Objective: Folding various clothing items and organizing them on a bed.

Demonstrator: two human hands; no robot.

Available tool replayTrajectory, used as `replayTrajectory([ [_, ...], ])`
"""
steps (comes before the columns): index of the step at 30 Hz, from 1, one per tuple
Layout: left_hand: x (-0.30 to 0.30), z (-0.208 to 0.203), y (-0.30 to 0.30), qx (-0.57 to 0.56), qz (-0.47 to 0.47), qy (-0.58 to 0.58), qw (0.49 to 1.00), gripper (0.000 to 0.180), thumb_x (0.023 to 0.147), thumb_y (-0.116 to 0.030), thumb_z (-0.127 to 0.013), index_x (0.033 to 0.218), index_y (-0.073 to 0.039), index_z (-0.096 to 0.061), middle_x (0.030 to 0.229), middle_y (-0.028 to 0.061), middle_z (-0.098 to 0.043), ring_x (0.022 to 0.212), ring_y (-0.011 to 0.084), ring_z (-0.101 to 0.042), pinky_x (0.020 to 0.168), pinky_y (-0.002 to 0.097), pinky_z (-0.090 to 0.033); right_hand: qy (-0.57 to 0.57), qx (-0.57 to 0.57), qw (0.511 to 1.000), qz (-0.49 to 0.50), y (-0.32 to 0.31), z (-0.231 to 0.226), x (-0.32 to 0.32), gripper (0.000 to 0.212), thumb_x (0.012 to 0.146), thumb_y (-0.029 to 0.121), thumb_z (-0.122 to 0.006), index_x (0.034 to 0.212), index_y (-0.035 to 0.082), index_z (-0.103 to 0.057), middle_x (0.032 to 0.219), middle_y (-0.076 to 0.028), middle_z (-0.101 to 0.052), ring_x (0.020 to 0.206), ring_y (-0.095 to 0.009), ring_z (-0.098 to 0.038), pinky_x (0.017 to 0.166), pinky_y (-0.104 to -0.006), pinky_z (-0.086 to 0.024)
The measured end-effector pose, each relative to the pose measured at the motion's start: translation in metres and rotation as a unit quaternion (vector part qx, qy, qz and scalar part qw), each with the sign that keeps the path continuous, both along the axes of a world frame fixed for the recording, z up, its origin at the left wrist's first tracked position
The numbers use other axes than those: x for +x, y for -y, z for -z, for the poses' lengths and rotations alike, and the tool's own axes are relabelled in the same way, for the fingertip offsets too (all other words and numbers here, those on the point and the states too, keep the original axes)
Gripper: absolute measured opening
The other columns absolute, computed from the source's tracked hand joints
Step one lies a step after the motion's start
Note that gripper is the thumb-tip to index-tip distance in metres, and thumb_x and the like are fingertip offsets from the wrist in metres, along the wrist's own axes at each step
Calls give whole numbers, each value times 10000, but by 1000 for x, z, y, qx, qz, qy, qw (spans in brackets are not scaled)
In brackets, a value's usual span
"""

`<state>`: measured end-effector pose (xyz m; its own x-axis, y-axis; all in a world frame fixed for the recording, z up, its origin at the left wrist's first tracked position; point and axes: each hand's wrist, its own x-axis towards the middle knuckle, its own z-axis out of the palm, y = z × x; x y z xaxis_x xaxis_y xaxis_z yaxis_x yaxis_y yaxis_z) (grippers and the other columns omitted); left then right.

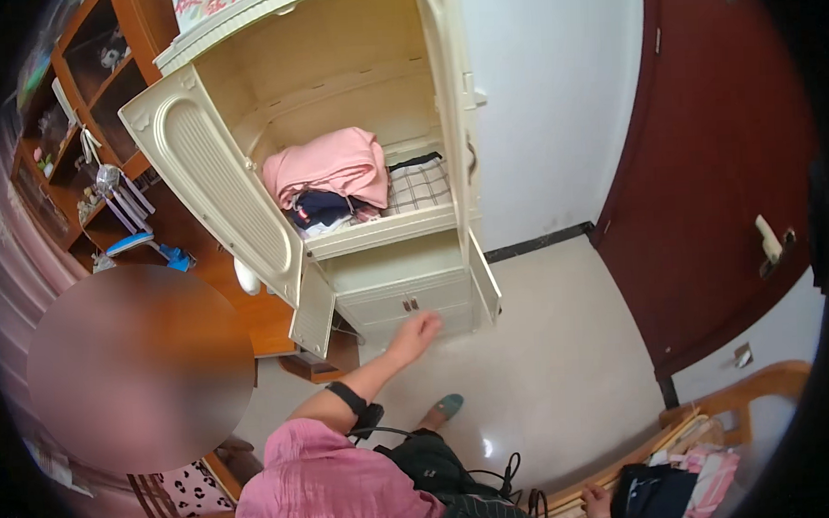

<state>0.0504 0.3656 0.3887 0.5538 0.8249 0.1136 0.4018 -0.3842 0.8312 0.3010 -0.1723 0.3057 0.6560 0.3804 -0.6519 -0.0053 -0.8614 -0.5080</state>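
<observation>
My left hand [420,330] is stretched forward in front of the cream cabinet [377,237], its fingers curled in and nothing visible in them. It looks apart from the lower drawer handles behind it. On the cabinet's shelf lie a folded pink garment [334,166], a dark navy garment [321,207] under it and a checked cloth [418,186] beside them. At the lower right, my right hand [597,503] is bent at the wooden bench's edge, next to a dark folded garment [656,495]. Its fingers are curled; what they hold, if anything, is hidden.
The upper cabinet door [229,165] swings out to the left, with smaller doors open below. A dark red door [721,157] stands at the right. Pink checked clothes [714,477] lie on the wooden bench [775,374]. A round blur hides the left side.
</observation>
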Motion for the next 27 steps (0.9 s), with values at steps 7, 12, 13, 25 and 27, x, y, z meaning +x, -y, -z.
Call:
replayTrajectory([
  [7, 61, -85, -140, 248, -11, 39, 968, 187, 829, -134, -527, 963, -17, -587, 919, 178, -598, 868, 303, -576, 730, 350, -464, 42, 185, 982, 17, -57, 42, -5, 244, 793, 102, -636, 997, -25, -596, 824, -64, -627, 735, -133, -594, 643, -255, -482],
  [12, 78, -98, -260, 373, 42, -298, 878, 224, 832, -130, -456, 978, -43, -602, 1100, 147, -567, 1102, 325, -480, 957, 434, -328, 37, 213, 976, -13, -159, -2, -33, 273, 805, 114, -629, 1030, -34, -586, 895, -85, -636, 820, -145, -588, 738, -278, -483],
  [13, 78, -93, -280, 400, 50, -406, 820, 292, 841, -162, -443, 1053, -43, -604, 1164, 144, -553, 1170, 347, -438, 1019, 492, -254, 28, 212, 977, -1, -181, -15, -41, 273, 805, 114, -629, 1030, -34, -586, 895, -85, -636, 820, -145, -588, 738, -278, -483],
  [25, 70, -176, -315, 430, 9, -598, 676, 242, 793, -202, -518, 890, -69, -695, 1191, 98, -549, 1197, 244, -426, 1065, 438, -189, 37, 147, 986, -69, -281, -30, -82, 346, 764, 151, -658, 1069, 2, -587, 976, -184, -614, 783, -261, -633, 721, -336, -515],
  [27, 82, -150, -333, 405, 64, -689, 597, 351, 824, -257, -444, 1003, -41, -655, 1028, 98, -641, 1079, 250, -535, 1037, 592, 68, 41, 158, 984, -69, -286, -31, -85, 340, 764, 143, -654, 1066, 2, -588, 963, -190, -614, 788, -265, -632, 717, -339, -515],
])
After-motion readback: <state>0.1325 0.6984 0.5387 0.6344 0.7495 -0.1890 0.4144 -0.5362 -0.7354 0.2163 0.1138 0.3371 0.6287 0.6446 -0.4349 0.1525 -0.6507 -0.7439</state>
